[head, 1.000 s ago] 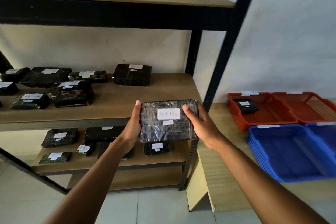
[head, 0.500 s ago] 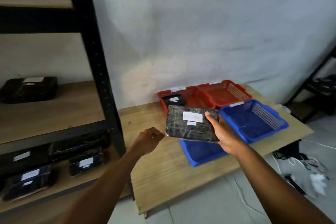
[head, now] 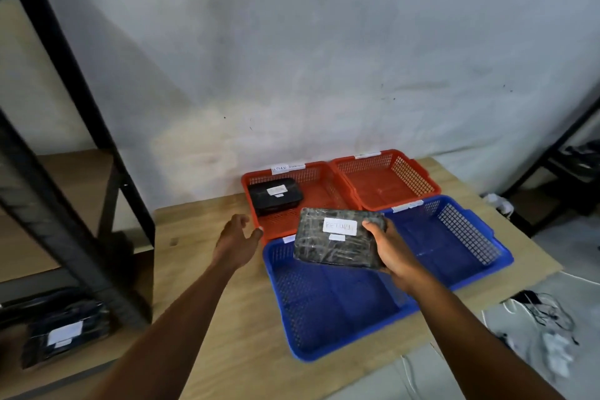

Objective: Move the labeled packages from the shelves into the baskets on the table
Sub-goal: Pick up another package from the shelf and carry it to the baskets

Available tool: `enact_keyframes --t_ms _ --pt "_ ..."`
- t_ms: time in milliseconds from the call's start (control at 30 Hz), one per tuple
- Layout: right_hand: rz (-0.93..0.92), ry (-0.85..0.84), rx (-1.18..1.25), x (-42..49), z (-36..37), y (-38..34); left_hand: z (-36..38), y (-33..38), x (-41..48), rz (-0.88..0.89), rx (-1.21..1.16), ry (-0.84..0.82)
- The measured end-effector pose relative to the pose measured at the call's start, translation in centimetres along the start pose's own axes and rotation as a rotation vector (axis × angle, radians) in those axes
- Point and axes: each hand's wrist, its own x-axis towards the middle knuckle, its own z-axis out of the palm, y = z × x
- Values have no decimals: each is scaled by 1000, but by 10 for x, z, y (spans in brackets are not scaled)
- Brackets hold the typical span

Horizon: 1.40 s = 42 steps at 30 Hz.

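Note:
My right hand (head: 391, 250) grips a black wrapped package (head: 328, 243) with a white label reading RETURN. It hangs above the near blue basket (head: 328, 308), close to the front rim of the left red basket (head: 319, 188). That red basket carries a RETURN tag and holds one black labeled package (head: 276, 195). My left hand (head: 237, 237) hovers with relaxed fingers and holds nothing, just left of the red basket's near corner. A second red basket (head: 386, 178) and a second blue basket (head: 454, 237) sit to the right with nothing in them.
The baskets stand on a wooden table (head: 207, 286) against a white wall. A black metal shelf frame (head: 65, 127) rises at the left, with a labeled package (head: 61, 331) on a low shelf. Cables (head: 539, 312) lie on the floor to the right.
My view swung from the shelves to the table. My left hand let go of the package. My right hand carried it alone to above the baskets.

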Motion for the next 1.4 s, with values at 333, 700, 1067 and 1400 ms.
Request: enact_keyframes --t_ms 333,700,1067,1400 --pt "-15 -117 -174 146 38 -18 56 -1 96 -174 -161 152" --pt "-16 -409 -481 245 104 -21 93 -12 133 -291 -138 196" --pt "-36 -515 -740 280 132 21 111 -21 132 -216 -85 338" --pt "-66 -453 -671 274 135 32 102 -12 131 -258 -154 221"
